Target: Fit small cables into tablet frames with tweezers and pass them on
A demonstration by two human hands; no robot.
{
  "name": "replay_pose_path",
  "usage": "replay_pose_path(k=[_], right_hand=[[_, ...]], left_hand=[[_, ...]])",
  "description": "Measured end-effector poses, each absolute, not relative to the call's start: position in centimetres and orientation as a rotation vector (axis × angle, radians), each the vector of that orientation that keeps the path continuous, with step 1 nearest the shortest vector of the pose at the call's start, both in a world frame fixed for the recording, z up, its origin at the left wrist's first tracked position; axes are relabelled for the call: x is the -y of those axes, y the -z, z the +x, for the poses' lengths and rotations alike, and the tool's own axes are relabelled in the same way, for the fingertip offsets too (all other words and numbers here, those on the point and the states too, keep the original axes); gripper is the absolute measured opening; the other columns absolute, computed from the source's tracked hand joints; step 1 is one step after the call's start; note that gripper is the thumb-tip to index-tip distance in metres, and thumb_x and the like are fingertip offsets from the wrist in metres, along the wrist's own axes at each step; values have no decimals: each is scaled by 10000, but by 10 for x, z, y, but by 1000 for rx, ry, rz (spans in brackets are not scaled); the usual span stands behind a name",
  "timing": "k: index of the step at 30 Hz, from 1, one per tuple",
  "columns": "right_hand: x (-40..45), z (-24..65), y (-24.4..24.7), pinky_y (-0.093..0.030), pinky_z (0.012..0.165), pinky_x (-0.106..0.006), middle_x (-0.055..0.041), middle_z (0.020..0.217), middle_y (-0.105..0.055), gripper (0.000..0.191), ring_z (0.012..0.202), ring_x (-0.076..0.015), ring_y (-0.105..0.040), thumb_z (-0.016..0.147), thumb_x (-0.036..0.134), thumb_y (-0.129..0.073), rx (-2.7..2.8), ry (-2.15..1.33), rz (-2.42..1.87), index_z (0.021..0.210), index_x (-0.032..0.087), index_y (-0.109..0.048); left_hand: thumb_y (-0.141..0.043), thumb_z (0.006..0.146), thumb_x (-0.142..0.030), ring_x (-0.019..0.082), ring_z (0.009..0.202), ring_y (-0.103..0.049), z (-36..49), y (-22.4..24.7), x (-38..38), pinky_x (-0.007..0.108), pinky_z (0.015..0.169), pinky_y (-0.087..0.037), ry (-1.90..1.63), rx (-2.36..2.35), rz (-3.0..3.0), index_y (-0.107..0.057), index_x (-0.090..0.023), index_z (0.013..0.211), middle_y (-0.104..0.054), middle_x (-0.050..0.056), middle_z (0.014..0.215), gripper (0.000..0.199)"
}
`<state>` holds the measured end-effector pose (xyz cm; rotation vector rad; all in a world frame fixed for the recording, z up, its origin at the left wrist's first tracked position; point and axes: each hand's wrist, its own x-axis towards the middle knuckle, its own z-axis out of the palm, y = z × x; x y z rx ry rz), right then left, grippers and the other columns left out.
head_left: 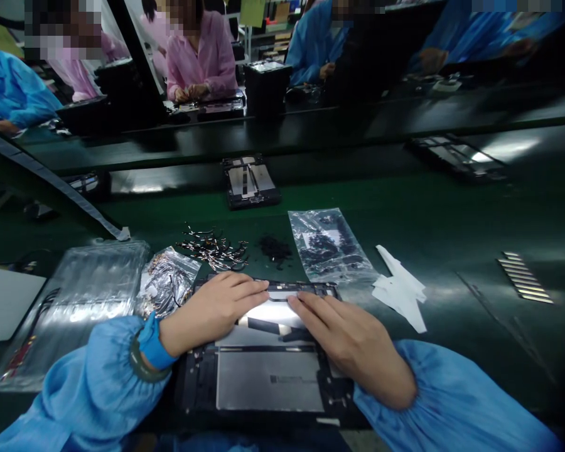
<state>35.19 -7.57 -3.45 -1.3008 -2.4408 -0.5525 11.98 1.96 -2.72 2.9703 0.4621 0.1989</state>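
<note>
1. The left grip lies palm down over the upper part of an open tablet-like device, its fingers stretched out side by side rather than closed, the tips touching near the device's far edge.
2. The right grip reaches in from the other side, also palm down and unclenched, fingers close together, tips on the same upper part. The two sets of fingertips are near each other but apart; what lies beneath them is hidden.
3. The device lies on the dark green tabletop, under both grips and extending from them toward the person. A grey rectangular panel shows in its near half, a bright strip between the grips.
4. Just beyond the left grip are a heap of thin cables and, to its right, a small black pile.
5. Left of the left grip sit a clear bag of coiled wires and, farther out, a clear plastic tray. A blue band circles the left wrist.
6. Beyond the right grip lies a clear bag of dark pieces; to its right, white strips, then a row of narrow pale bars.
7. Well beyond both grips, another opened device lies flat.
</note>
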Motion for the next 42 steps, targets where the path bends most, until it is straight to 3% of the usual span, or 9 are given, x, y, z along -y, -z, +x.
replay_pose_path(k=[17,21,23,26,30,34,37,39,42], right_hand=[[76,347,35,-434,578,-327,-125,983,-680,336,702,-208,-593,875,21,-381,2500,567,-1331,1087,60,-638],[85,355,31,-449,571,-327,-135,1101,-658,392,783,-236,-619,850,1,-354,2476,551,-1432,1125,80,-621],[94,366,32,-469,599,-302,-126,1141,-643,353,869,-230,-633,883,47,-358,2322,432,-1524,1118,115,-613],[111,381,41,-491,602,-267,-85,970,-687,210,795,-199,-663,920,300,-469,1884,166,-1786,1002,164,-606],[129,388,58,-510,579,-273,-30,739,-695,352,646,-201,-667,837,546,-482,1466,-425,-2032,823,219,-612],[137,389,68,-520,653,-279,-50,764,-700,466,737,-222,-660,795,628,-444,1250,-865,-1955,801,208,-646],[138,392,66,-499,589,-263,-45,709,-665,487,666,-198,-621,804,625,-457,1171,-1065,-1874,834,186,-666],[137,393,62,-487,560,-255,-36,718,-658,457,640,-184,-604,779,600,-523,1129,-1168,-1857,892,185,-678],[134,392,56,-499,586,-265,-28,700,-656,453,638,-187,-605,676,574,-637,1074,-1231,-1867,912,192,-692]], left_hand=[[-398,847,-16,240,1140,-490,121,29,-18,409,892,-457,-131,-474,3020,-503,-148,1286,-508,68,1373,470],[-409,879,-58,222,1145,-512,120,24,-25,396,931,-460,-132,-489,2866,-545,-199,1250,-528,60,1347,419],[-392,919,-116,183,1142,-526,120,20,-29,342,952,-461,-171,-525,2706,-573,-227,1209,-563,44,1298,359],[-396,957,-260,175,1112,-542,127,21,-31,314,931,-476,-203,-716,2583,-516,-203,1253,-570,73,1243,324],[-407,948,-368,234,938,-572,141,29,-28,372,821,-487,-87,-923,2734,-611,-136,1011,-612,102,963,315],[-403,934,-404,211,827,-564,136,13,-34,321,716,-446,-266,-1198,2586,-609,-171,883,-597,61,856,316],[-453,874,-499,149,630,-509,120,-8,-46,258,569,-377,-464,-1377,1982,-541,-194,751,-530,-2,687,340],[-430,853,-541,104,476,-402,114,-15,-51,229,471,-304,-302,-1188,1457,-477,-197,694,-435,-34,574,381],[-424,809,-463,91,356,-321,117,-11,-45,234,385,-275,102,-839,1010,-465,-189,658,-402,-33,519,316]])
